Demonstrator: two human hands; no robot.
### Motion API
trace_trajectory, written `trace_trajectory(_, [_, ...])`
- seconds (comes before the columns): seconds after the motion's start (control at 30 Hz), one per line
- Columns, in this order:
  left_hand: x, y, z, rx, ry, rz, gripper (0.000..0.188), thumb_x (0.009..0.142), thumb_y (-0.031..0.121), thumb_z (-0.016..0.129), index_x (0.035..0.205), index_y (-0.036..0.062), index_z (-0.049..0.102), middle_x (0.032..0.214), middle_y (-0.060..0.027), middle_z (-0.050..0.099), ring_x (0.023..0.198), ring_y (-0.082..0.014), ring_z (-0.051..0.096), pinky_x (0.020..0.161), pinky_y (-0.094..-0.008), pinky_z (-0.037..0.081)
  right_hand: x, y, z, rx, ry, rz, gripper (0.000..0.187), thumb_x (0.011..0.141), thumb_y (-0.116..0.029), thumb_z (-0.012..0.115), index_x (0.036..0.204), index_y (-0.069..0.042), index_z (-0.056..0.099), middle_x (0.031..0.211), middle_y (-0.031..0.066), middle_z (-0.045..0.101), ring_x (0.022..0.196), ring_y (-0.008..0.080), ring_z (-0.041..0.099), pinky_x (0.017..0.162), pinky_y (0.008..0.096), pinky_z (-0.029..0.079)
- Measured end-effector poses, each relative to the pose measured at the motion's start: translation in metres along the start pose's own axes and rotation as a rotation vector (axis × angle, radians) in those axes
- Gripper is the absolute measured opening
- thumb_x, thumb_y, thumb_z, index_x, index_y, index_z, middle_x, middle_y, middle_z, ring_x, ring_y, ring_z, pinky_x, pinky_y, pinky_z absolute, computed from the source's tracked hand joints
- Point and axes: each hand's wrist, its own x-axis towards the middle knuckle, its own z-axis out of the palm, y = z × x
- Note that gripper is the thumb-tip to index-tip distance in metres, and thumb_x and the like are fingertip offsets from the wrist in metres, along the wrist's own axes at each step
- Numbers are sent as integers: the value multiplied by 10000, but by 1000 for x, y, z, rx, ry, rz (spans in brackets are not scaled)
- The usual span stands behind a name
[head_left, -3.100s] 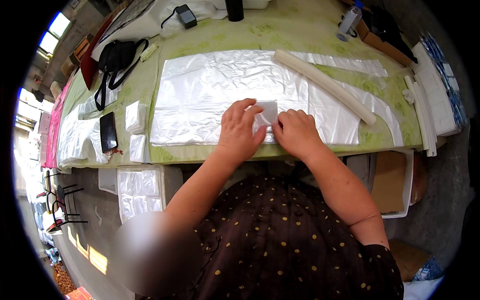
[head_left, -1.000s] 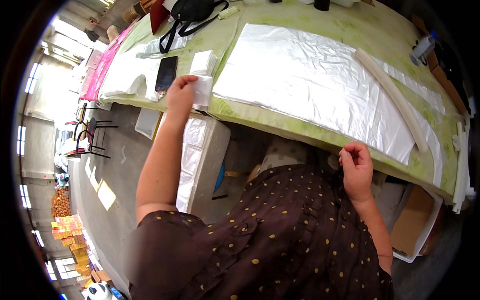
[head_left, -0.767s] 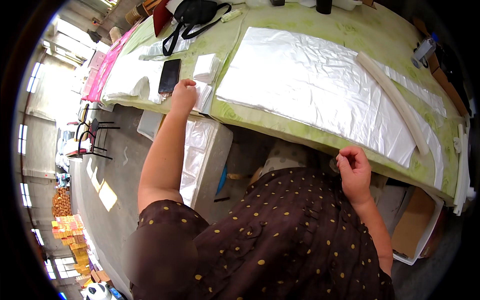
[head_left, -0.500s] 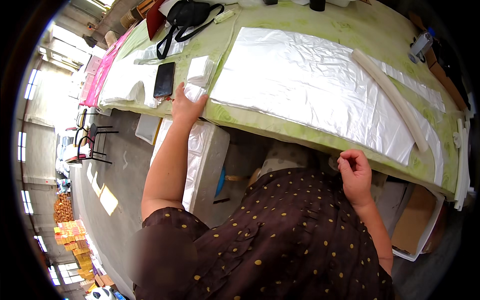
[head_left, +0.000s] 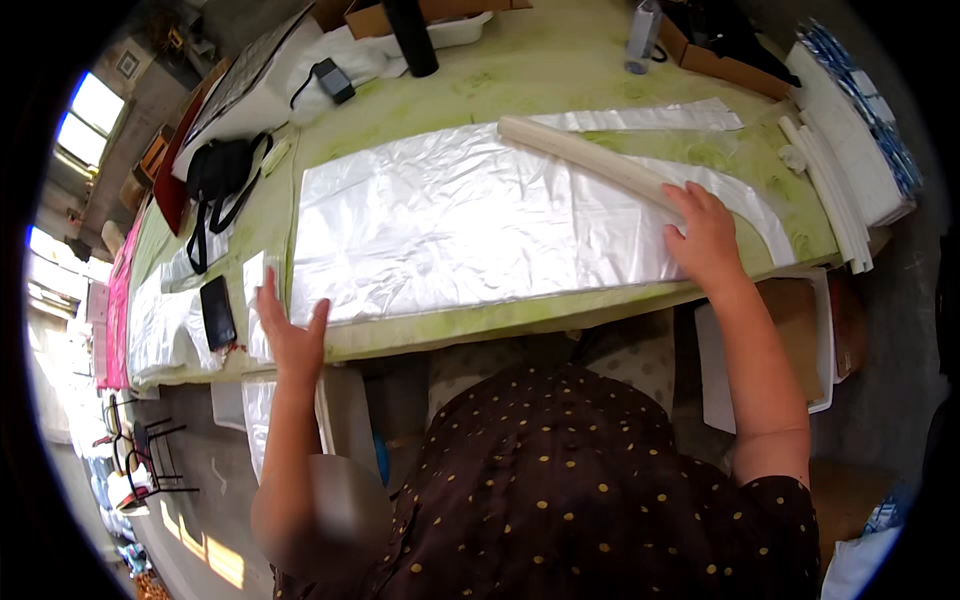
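A large stack of shiny translucent plastic film [head_left: 430, 220] lies flat across the table. A long pale rod [head_left: 590, 158] rests slantwise over its right part. My right hand [head_left: 705, 235] is at the rod's near end, its fingers stretched out and touching it. On the left, my left hand [head_left: 292, 325] is spread open above the table's front edge. It is between the film's left edge and a small strip of folded white plastic [head_left: 256, 290], and holds nothing. A black phone [head_left: 217, 313] lies to the left of that strip.
A black strap bag [head_left: 217, 172] and more crumpled plastic [head_left: 172, 325] lie at left. Towards the back stand a dark cylinder [head_left: 409, 40] and a clear bottle [head_left: 642, 38]. White rolls [head_left: 835, 195] lie at the right edge. Below the table is an open box [head_left: 790, 345].
My view has turned to the right. My left hand has lifted off the small plastic stack and opened. My right hand has moved from near my body onto the rod's end, its fingers uncurled.
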Motion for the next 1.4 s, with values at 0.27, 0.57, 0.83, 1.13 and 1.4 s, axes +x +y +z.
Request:
trace_trajectory(0.27, [0,169,67,-559,-402,259,764,833,74,774,1510,34,420,1569,-190,411,1494,-334,341,1221,-420,277,-23,-52,-40,434,-389,127,588,843,-237,695,1385,-66,546,1178,208,617,1061,407,621,933,452,513])
trace_trajectory(0.57, [9,275,127,-410,-610,620,429,885,324,766,1269,150,687,1531,-137,468,1474,-421,319,1192,-519,295,-82,-102,-46,927,-357,358,588,872,-215,768,1384,-39,538,1361,195,543,928,264,649,825,357,551])
trace_trajectory(0.83, [-6,289,114,-235,-561,611,505,941,437,665,1362,163,622,1534,-119,425,1489,-383,267,1194,-631,173,-87,-58,-22,687,-256,325,524,901,-244,718,1368,-50,579,1559,220,425,1207,359,625,986,410,519])
trace_trajectory(1.13, [-15,299,127,-319,-536,412,598,977,397,620,1423,7,541,1556,-236,361,1476,-428,260,1207,-538,215,-89,-57,-17,766,-235,374,478,885,-200,720,1337,-83,616,1553,161,463,1127,296,667,890,360,557])
trace_trajectory(1.4, [-3,306,116,-269,-361,558,564,950,358,672,1409,47,563,1526,-226,406,1407,-436,366,1174,-512,299,-92,-57,-27,790,-232,390,480,880,-153,718,1343,-82,613,1553,140,474,918,264,691,795,352,556])
